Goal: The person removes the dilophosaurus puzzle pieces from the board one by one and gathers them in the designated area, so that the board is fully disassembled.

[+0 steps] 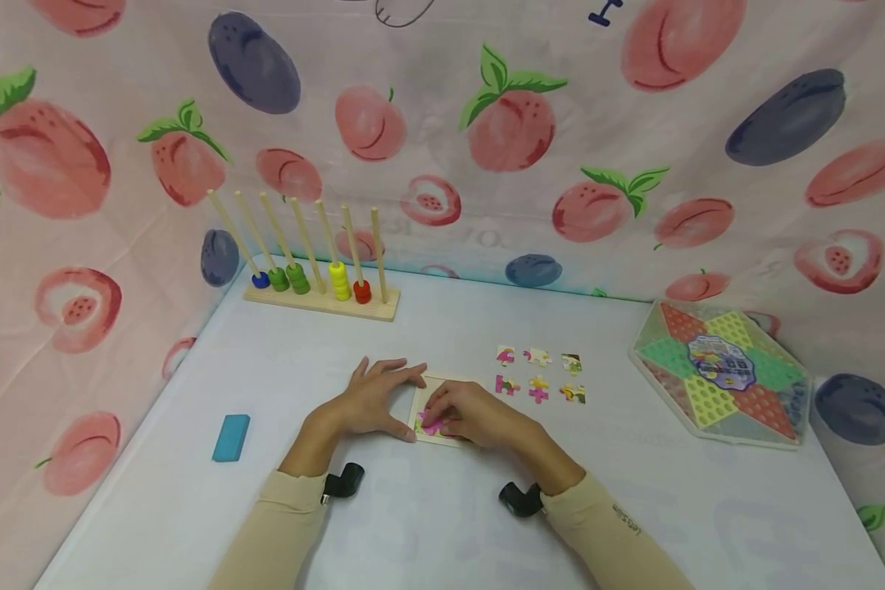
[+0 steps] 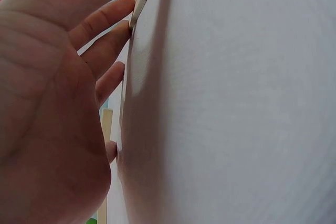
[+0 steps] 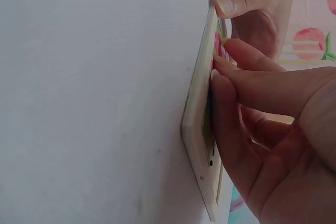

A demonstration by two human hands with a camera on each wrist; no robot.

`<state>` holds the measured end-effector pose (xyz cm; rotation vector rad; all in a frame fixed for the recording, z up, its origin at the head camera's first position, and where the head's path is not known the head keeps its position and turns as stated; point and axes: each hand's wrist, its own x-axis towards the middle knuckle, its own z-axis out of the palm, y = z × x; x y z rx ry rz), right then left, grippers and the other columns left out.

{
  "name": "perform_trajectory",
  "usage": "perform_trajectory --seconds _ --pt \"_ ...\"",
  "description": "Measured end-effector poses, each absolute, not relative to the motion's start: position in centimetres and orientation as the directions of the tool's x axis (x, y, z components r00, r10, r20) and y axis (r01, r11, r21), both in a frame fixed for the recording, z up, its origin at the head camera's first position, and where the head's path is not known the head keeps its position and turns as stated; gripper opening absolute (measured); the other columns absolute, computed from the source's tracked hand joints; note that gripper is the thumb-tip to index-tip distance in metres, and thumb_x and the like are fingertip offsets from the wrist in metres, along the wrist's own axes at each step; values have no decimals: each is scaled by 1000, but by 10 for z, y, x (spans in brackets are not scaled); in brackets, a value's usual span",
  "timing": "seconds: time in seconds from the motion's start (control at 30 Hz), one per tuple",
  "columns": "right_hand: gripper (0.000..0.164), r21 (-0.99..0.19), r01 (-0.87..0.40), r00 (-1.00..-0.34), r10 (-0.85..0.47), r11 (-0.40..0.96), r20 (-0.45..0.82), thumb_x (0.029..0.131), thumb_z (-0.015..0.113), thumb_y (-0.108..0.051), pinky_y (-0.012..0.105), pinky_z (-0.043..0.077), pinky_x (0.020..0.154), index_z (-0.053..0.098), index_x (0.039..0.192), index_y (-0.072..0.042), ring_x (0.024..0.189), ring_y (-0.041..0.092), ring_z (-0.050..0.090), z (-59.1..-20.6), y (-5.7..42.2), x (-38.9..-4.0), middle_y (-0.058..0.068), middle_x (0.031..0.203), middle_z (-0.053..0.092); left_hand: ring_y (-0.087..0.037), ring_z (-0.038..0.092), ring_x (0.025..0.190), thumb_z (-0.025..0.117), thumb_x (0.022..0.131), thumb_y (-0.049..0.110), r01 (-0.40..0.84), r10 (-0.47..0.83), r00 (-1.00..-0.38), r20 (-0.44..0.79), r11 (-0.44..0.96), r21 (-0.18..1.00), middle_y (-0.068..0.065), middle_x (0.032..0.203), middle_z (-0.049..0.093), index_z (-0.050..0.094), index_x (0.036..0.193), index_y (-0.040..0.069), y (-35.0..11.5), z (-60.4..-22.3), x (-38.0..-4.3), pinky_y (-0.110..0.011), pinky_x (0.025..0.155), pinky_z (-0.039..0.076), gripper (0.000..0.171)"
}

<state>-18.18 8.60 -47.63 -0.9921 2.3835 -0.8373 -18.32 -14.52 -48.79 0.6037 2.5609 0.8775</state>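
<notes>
A small pale wooden puzzle board point(image 1: 419, 403) lies on the table, with pink and green jigsaw pieces in its near part. At the board's left side my left hand point(image 1: 372, 399) is spread, thumb at the near corner and index finger at the far corner. My right hand point(image 1: 479, 414) reaches over the board from the right. Its thumb and fingertips pinch a pink puzzle piece point(image 1: 429, 423) low against the board, mostly covered by the fingers. In the right wrist view, the fingertips point(image 3: 219, 76) are right at the board's surface.
Several loose jigsaw pieces point(image 1: 538, 383) lie in two rows right of the board. A wooden peg stand with coloured beads point(image 1: 320, 303) stands at the back left. A blue block point(image 1: 231, 437) lies at the left, and a hexagonal Chinese checkers box point(image 1: 721, 373) at the right.
</notes>
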Motion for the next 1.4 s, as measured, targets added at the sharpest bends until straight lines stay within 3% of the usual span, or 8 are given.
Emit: perform_trajectory --seconds 0.43,0.8,1.0,1.4 --pt "21 -678 -470 -670 -729 565 -142 89 75 -1 41 52 106 82 104 -14 116 17 59 -478 86 -184 0 115 65 -28 22 159 93 69 41 278 507 -840 -193 707 650 6 151 56 53 147 24 -147 -490 -183 -67 126 -9 89" --pt "22 -690 -463 -683 -720 557 -123 89 76 -3 33 52 102 82 106 -15 112 13 58 -480 89 -181 -3 114 62 -31 23 158 93 70 41 288 510 -839 -192 714 639 4 152 55 53 147 23 -147 -489 -183 -69 125 -7 89" --pt "20 -681 -475 -683 -722 557 -114 88 77 -3 24 55 92 81 107 -12 105 12 62 -480 90 -181 -1 110 64 -32 24 158 93 70 40 298 514 -838 -184 713 634 3 162 45 60 137 23 -147 -488 -182 -70 125 -5 76" --pt "17 -723 -416 -710 -694 552 -122 86 79 -4 17 55 79 79 102 -11 90 9 64 -480 92 -180 2 102 71 -32 24 158 93 70 40 309 521 -836 -174 707 636 3 162 45 60 137 22 -147 -487 -182 -71 125 -5 77"
